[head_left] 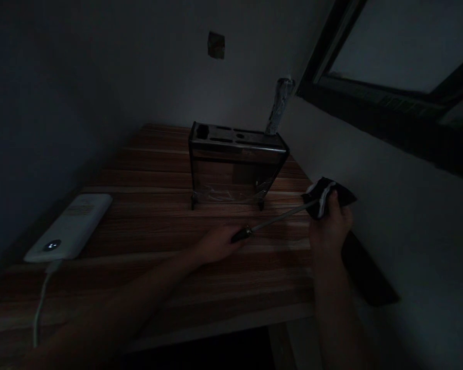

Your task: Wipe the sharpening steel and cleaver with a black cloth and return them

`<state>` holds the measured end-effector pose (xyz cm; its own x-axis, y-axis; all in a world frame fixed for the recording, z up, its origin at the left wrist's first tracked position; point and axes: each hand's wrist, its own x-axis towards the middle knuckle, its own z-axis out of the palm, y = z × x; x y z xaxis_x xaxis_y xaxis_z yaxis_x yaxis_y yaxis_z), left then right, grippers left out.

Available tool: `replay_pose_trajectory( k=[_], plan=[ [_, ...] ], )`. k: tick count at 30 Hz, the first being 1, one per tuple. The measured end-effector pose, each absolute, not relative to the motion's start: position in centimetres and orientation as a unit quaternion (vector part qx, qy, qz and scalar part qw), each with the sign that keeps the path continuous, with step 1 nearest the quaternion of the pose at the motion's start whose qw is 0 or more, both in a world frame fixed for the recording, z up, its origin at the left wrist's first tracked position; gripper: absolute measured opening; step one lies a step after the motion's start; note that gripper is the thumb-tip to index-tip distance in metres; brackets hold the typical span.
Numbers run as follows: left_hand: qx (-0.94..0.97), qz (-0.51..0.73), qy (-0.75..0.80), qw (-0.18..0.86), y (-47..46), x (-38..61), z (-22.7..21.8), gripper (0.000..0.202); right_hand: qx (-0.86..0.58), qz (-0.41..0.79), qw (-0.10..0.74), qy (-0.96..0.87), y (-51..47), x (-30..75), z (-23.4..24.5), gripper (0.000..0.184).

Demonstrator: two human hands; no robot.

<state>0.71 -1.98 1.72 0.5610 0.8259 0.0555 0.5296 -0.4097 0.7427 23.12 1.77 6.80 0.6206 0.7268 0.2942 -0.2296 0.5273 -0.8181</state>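
Observation:
In dim light, my left hand (218, 242) is wrapped round the dark handle of a sharpening steel (280, 218), whose thin rod slants up to the right above the tabletop. At the rod's far end my right hand (331, 218) grips a dark cloth (326, 196) with white edging, folded over the rod's tip. Behind the steel stands a knife block (237, 167) with a slotted top and a see-through front. A handle wrapped in plastic (280, 105) sticks up from its right end.
A white power bank (71, 226) with a lit display lies at the left, a white cable (40, 303) running from it over the front edge. The wood-grain table (150, 205) meets walls on both sides. A dark-framed window (378, 97) is at upper right.

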Motion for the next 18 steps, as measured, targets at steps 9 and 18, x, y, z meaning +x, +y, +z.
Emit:
replay_pose_trajectory(
  k=[9, 18],
  plan=[
    [0.814, 0.225, 0.407, 0.349, -2.0, 0.5, 1.7, 0.022, -0.386, 0.323, 0.800, -0.325, 1.6, 22.3, 6.7, 0.023],
    [0.798, 0.240, 0.423, 0.357, -2.0, 0.6, 1.9, 0.023, -0.417, 0.375, 0.750, -0.351, 0.7, 19.9, 6.2, 0.026]
  ],
)
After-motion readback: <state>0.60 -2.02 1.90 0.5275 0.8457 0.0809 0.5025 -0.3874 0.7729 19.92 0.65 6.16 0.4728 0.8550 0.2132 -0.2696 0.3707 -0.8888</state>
